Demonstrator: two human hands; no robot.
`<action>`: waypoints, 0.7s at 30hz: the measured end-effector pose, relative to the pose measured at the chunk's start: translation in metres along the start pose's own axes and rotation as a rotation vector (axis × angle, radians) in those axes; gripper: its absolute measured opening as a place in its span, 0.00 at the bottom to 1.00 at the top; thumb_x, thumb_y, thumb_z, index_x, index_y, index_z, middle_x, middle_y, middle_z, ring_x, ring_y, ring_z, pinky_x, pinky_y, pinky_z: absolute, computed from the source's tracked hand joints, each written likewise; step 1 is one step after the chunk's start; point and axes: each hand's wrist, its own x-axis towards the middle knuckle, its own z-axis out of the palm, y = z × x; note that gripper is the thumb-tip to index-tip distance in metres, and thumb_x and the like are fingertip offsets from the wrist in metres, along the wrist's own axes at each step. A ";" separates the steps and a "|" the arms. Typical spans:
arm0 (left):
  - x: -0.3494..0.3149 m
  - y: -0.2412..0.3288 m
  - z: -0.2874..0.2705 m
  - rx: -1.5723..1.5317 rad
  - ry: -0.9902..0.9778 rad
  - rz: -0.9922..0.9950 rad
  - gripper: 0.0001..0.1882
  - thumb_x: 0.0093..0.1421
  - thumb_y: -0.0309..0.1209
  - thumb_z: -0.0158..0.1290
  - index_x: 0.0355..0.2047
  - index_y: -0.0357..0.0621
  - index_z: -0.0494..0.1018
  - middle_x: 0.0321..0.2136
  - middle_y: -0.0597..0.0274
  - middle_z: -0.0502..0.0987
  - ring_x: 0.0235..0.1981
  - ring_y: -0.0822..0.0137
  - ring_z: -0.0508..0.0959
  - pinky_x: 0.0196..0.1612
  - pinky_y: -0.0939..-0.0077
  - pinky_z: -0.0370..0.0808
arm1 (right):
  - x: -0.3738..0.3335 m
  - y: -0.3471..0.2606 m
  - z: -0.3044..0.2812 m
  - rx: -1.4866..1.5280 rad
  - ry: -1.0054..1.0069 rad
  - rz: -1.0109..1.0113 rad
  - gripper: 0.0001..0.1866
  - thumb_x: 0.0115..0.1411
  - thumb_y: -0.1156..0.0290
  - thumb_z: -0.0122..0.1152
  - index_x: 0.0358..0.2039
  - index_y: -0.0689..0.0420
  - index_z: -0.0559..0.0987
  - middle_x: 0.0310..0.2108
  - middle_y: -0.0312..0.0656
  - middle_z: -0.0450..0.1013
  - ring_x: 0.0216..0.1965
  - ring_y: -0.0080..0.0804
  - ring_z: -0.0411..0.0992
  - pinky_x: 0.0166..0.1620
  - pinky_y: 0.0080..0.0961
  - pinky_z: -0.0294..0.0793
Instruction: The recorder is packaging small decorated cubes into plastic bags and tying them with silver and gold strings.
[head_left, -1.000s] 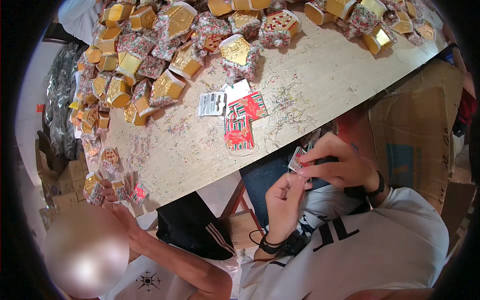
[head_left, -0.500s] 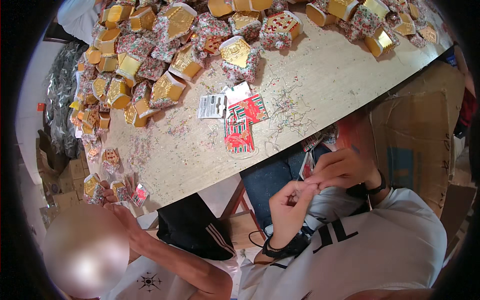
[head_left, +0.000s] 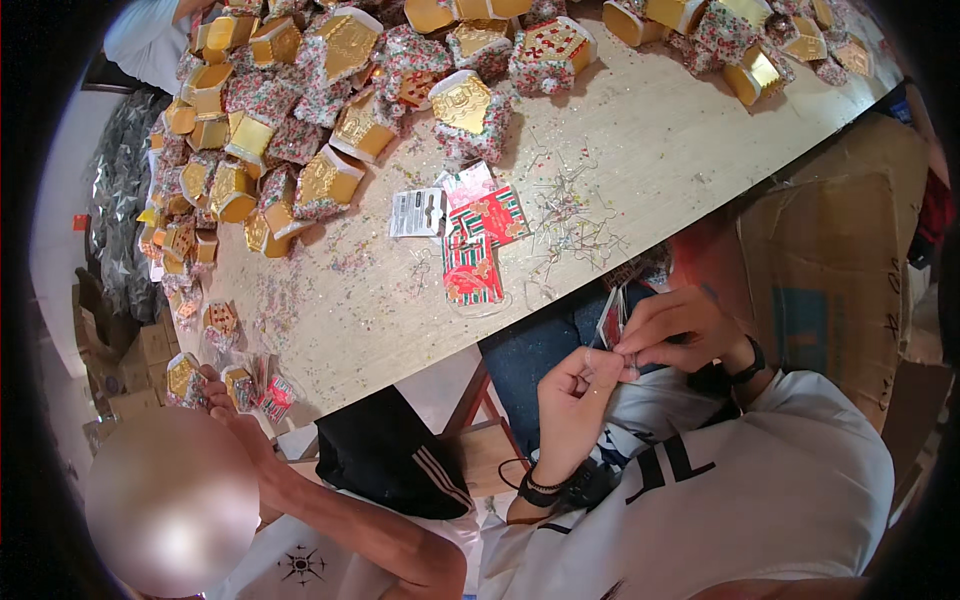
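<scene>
Over my lap, my left hand and my right hand meet with fingertips pinched together. Something small and thin sits between them, too fine to name. Just beyond my fingers, red and white cards stand at my lap, partly hidden by my right hand. On the table, nearest my hands, lie red striped cards and a white card with a hanging slot. Loose thin wire-like pieces are scattered beside them.
Gold and sprinkle-covered house-shaped ornaments pile up along the table's far and left sides. Crumbs of coloured sprinkles lie on the tabletop. At left, a co-worker's hand is by a small ornament. A cardboard box stands at right.
My fingertips have shifted slightly, and my right fingers have lifted and spread a little from my left. The view has drifted slightly; the table items stay in place.
</scene>
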 end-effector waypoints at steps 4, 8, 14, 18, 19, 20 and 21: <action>0.001 -0.005 -0.005 -0.075 -0.029 -0.029 0.09 0.64 0.31 0.47 0.31 0.37 0.71 0.28 0.62 0.77 0.24 0.83 0.71 0.27 0.91 0.65 | -0.001 0.003 0.001 -0.005 0.010 -0.014 0.14 0.47 0.81 0.64 0.37 0.58 0.79 0.29 0.41 0.75 0.29 0.33 0.74 0.30 0.23 0.73; 0.004 -0.003 -0.007 -0.295 -0.005 -0.210 0.08 0.64 0.34 0.46 0.30 0.44 0.67 0.23 0.71 0.70 0.17 0.85 0.59 0.17 0.90 0.53 | -0.002 0.009 0.004 0.004 -0.041 -0.127 0.13 0.47 0.81 0.64 0.35 0.57 0.80 0.29 0.39 0.74 0.28 0.31 0.74 0.30 0.22 0.73; 0.005 -0.005 -0.007 -0.432 -0.003 -0.272 0.07 0.64 0.34 0.46 0.30 0.49 0.65 0.26 0.73 0.68 0.21 0.84 0.61 0.18 0.92 0.54 | 0.000 0.000 0.010 -0.227 -0.031 -0.140 0.12 0.47 0.81 0.64 0.34 0.56 0.79 0.27 0.38 0.72 0.26 0.29 0.73 0.28 0.20 0.73; 0.008 -0.012 -0.012 -0.376 -0.039 -0.284 0.07 0.64 0.34 0.46 0.30 0.49 0.64 0.26 0.73 0.68 0.23 0.84 0.61 0.18 0.92 0.54 | -0.002 0.000 0.012 -0.278 0.000 -0.173 0.11 0.47 0.81 0.62 0.33 0.58 0.77 0.26 0.40 0.71 0.25 0.31 0.71 0.26 0.22 0.72; 0.007 -0.012 -0.011 -0.378 -0.040 -0.284 0.07 0.64 0.34 0.46 0.30 0.49 0.64 0.26 0.73 0.68 0.23 0.84 0.61 0.18 0.92 0.54 | -0.003 0.002 0.012 -0.280 -0.002 -0.172 0.11 0.47 0.81 0.62 0.33 0.58 0.77 0.26 0.40 0.71 0.25 0.31 0.71 0.26 0.22 0.72; 0.005 -0.011 -0.007 -0.355 -0.039 -0.295 0.07 0.64 0.34 0.45 0.30 0.49 0.65 0.25 0.73 0.67 0.23 0.84 0.61 0.19 0.92 0.54 | -0.004 0.004 0.013 -0.313 0.023 -0.197 0.10 0.47 0.82 0.61 0.33 0.59 0.76 0.26 0.41 0.71 0.25 0.32 0.71 0.26 0.22 0.72; 0.004 -0.011 -0.005 -0.331 -0.037 -0.306 0.07 0.65 0.34 0.45 0.30 0.49 0.65 0.24 0.73 0.66 0.23 0.84 0.61 0.19 0.91 0.54 | -0.005 0.004 0.013 -0.345 0.048 -0.223 0.10 0.48 0.82 0.60 0.32 0.60 0.76 0.26 0.41 0.70 0.25 0.33 0.71 0.26 0.23 0.72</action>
